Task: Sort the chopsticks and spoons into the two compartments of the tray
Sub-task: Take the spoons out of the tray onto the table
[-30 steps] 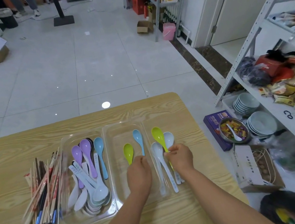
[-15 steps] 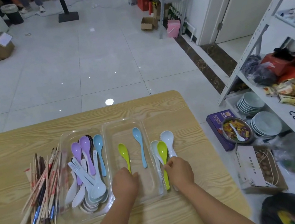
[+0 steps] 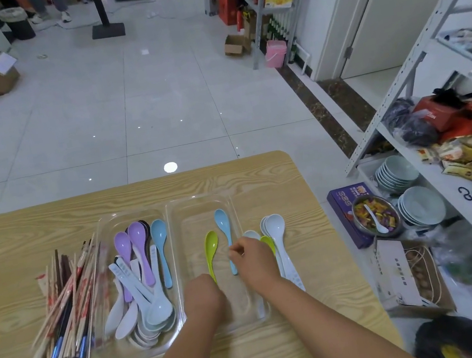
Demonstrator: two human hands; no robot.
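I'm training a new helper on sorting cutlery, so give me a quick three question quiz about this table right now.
1. True or false: the chopsticks lie inside the right compartment.
2. Which spoons lie in the right compartment? A) a green spoon and a blue spoon B) two purple spoons C) only white spoons
3. Which compartment holds the purple spoons?
Key: 1 false, they lie on the table; 2 A; 3 the left compartment.

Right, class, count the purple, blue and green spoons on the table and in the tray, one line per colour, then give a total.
Purple spoons: 2
Blue spoons: 2
Green spoons: 2
Total: 6
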